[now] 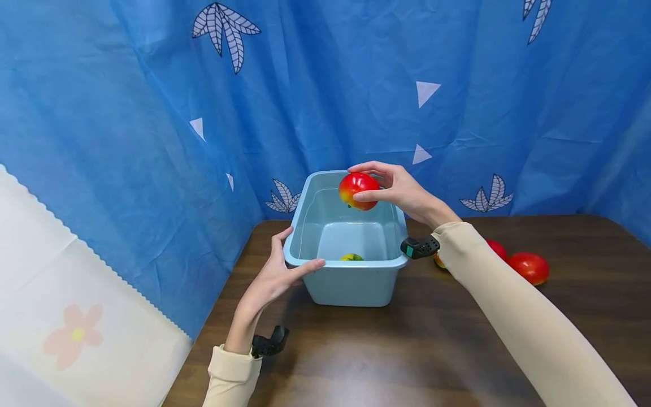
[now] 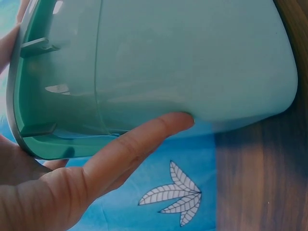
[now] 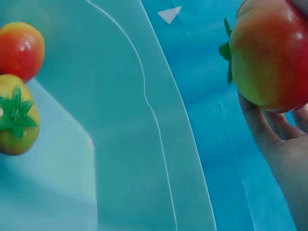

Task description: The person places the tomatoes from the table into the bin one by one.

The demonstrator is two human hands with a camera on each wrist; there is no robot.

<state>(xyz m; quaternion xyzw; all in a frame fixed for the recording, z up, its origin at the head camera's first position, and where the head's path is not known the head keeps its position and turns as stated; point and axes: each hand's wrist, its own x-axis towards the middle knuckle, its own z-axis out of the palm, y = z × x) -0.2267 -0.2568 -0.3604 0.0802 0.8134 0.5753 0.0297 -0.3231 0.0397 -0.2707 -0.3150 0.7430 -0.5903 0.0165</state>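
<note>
A light blue plastic basin (image 1: 351,285) stands on the brown table. My left hand (image 1: 277,271) grips its near left corner, the thumb along the rim and a finger against the outer wall (image 2: 192,62). Over the basin's opening, my right hand (image 1: 394,186) holds a red tomato (image 1: 358,189) with a yellowish patch; its green calyx (image 3: 226,50) faces the basin in the right wrist view. Two more tomatoes lie inside: a red one (image 3: 20,50) and a yellowish one (image 3: 19,120). From the head, only a yellow-green bit (image 1: 351,257) shows above the near rim.
Several tomatoes, one a plain red tomato (image 1: 529,268), lie on the table (image 1: 585,316) right of the basin, partly hidden by my right sleeve (image 1: 513,299). A blue curtain (image 1: 356,85) hangs close behind the table and along its left side.
</note>
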